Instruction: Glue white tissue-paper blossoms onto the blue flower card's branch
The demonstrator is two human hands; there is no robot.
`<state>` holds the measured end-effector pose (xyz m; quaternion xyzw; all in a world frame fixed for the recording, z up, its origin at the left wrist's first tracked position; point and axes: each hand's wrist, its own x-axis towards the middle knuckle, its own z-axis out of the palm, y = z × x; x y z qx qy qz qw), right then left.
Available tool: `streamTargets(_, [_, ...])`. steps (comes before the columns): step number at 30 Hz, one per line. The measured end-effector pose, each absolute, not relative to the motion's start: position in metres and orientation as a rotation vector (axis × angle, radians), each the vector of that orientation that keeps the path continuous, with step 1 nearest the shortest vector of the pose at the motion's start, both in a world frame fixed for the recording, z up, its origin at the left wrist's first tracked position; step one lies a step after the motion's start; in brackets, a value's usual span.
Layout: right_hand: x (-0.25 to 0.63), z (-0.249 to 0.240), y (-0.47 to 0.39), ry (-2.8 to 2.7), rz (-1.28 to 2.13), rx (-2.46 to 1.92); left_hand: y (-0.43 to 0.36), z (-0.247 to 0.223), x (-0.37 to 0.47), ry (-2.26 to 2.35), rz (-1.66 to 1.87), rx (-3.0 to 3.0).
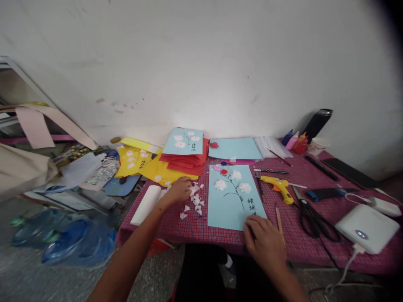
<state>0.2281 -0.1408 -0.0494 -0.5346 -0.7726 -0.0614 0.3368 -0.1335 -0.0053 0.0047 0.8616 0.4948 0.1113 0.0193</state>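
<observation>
On the table in front of me lies a light blue sheet (217, 209) with white paper blossoms, drawn dark stems and black handwritten characters. My right hand (264, 241) rests over its lower right corner, the fingers loosely bent and the thumb apart from them. To the left, my left hand (180, 191) is at the small heap of torn white paper scraps (197, 200). Its fingertips are closed together at a white paper scrap; the exact hold is partly hidden. A white paper roll (146, 204) lies beside my left forearm.
A yellow glue gun (278, 184), black scissors (311, 218) and a white power box (367, 228) lie to the right. Behind stand paint bottles (296, 141), a paper cup (317, 146) and a black flask (317, 123). Red paper (185, 161) is stacked at the back.
</observation>
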Motion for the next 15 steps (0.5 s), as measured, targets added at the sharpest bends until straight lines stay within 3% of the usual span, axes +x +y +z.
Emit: streamTargets(15, [0.228,-0.048,-0.141,-2.015,-0.135,-1.399,0.011,0.005,-0.157,1.796,0.495,2.534])
